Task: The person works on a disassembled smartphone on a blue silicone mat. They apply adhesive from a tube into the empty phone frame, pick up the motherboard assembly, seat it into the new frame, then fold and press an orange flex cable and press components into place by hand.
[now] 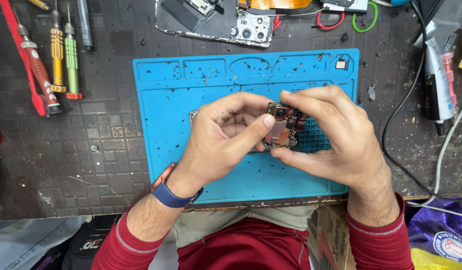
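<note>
1. You've got the small circuit board [286, 126] off the bench, held in both hands over the middle of the blue work mat [191, 90].
2. Left hand [226, 137]: thumb tip presses the board's left edge, other fingers curl in behind; a pinch on the board.
3. Right hand [331, 135]: thumb under the board's bottom edge, forefinger arched over the top; also pinching, fingers close together.
4. Board sits between the 2 thumbs, tilted toward you, clear of the mat.
5. Progress, my read: opened phone [216, 22] lies above the mat w/ camera block showing, so the board looks already pulled out. Anything done on the board itself: can't tell.
6. Screwdrivers [61, 55] lie far left, untouched; glue tube [436, 85] at right, well apart from your hands.
</note>
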Demonstrator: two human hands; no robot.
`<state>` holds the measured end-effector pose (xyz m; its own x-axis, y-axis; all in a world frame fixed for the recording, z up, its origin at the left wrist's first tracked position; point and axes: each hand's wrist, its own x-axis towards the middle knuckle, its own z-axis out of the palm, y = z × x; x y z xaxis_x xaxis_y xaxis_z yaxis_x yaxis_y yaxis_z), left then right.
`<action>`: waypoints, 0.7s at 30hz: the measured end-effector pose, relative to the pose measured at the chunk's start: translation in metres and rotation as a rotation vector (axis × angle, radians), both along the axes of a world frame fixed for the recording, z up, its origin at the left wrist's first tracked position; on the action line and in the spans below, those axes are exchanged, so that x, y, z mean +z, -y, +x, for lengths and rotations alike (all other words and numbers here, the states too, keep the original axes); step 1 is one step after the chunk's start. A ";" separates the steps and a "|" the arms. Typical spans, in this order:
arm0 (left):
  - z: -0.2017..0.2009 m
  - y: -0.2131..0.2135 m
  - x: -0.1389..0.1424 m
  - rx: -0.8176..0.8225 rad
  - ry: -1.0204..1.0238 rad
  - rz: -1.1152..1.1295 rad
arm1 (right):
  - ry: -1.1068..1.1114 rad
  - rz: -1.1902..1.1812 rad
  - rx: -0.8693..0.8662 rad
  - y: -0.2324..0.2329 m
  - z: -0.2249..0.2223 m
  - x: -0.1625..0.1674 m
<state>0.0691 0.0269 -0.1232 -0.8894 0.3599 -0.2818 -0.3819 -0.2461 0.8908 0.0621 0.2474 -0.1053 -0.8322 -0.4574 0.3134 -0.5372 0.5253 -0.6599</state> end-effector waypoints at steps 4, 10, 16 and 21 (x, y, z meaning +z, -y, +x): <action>0.000 -0.002 0.002 0.014 0.003 -0.026 | -0.005 -0.013 0.005 0.000 0.000 -0.001; 0.001 0.000 0.001 0.046 0.012 -0.048 | -0.053 -0.011 0.038 0.000 -0.001 -0.003; 0.003 -0.001 -0.001 0.087 0.015 -0.054 | -0.080 0.011 0.065 0.002 -0.002 -0.004; 0.003 0.000 -0.001 0.080 0.010 -0.073 | -0.089 0.025 0.065 0.003 -0.002 -0.005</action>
